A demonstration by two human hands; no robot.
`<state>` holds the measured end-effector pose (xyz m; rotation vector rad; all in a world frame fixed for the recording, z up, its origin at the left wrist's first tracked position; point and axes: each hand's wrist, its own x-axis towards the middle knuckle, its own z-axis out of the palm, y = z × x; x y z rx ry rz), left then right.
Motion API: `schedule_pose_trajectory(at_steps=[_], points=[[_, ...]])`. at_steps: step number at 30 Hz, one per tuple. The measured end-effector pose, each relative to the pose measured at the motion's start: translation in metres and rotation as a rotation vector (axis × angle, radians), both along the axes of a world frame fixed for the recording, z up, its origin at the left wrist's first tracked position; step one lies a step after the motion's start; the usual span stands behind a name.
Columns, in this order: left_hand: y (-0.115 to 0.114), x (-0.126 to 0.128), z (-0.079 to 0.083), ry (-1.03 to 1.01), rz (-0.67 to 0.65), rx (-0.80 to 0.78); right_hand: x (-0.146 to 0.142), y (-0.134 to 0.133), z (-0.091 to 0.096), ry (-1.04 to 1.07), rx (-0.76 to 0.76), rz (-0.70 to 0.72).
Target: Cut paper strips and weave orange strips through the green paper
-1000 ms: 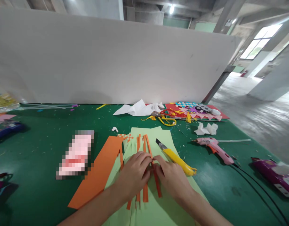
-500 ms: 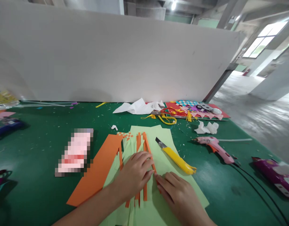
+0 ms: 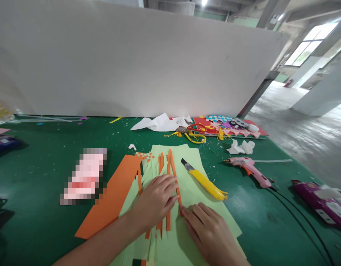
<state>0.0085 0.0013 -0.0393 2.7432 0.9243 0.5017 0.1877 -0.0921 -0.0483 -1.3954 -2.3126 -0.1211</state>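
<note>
A slanting orange paper strip [image 3: 173, 166] lies on light green paper sheets [image 3: 192, 155]. My left hand [image 3: 156, 195] rests palm down over loose orange and green strips. Its fingers are stretched, the tips against the slanting strip, thumb apart. At that strip's near end my right hand [image 3: 205, 229] has its thumb and fingertips closed on the paper. More orange strips [image 3: 168, 218] show under and beside my left hand; their middles are hidden. To the right on the green sheets lies a yellow utility knife [image 3: 206, 183], its dark blade out.
An orange sheet [image 3: 112, 195] and a blurred pink item [image 3: 84, 173] lie left. On the right are a pink glue gun [image 3: 252, 170] with its cord and a purple object [image 3: 320, 203]. Scissors [image 3: 194, 135] and crumpled white paper [image 3: 159, 123] sit before the white partition [image 3: 137, 62].
The whole view has shifted slightly. My right hand has slid a little toward me along the orange strip's near end. My left hand stays nearly in place.
</note>
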Motion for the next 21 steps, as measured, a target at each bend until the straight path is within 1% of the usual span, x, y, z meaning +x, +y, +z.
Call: schedule_pose_trajectory(at_steps=[3,6,9,11,13,15,18,21], points=[[0.0,0.0,0.001,0.001,0.012,0.001,-0.003,0.0,-0.002,-0.058,-0.005,-0.022],[0.0,0.0,0.002,-0.018,-0.003,-0.013,0.0,-0.001,-0.002,-0.021,-0.043,-0.015],[0.001,-0.001,0.0,-0.036,-0.011,-0.02,0.015,0.001,0.004,0.108,-0.069,-0.02],[0.001,-0.001,-0.001,-0.042,-0.014,-0.022,0.029,0.006,0.009,0.132,-0.002,-0.116],[0.001,-0.002,-0.001,-0.046,-0.014,-0.028,0.044,0.015,0.013,0.079,0.066,-0.216],[0.001,-0.002,-0.001,-0.053,-0.01,-0.032,0.054,0.026,0.013,-0.017,0.067,-0.29],[0.001,-0.002,0.001,-0.06,-0.01,-0.034,0.058,0.039,0.008,-0.107,0.016,-0.312],[0.0,-0.002,0.002,-0.064,-0.011,-0.042,0.055,0.045,0.004,-0.095,-0.022,-0.278]])
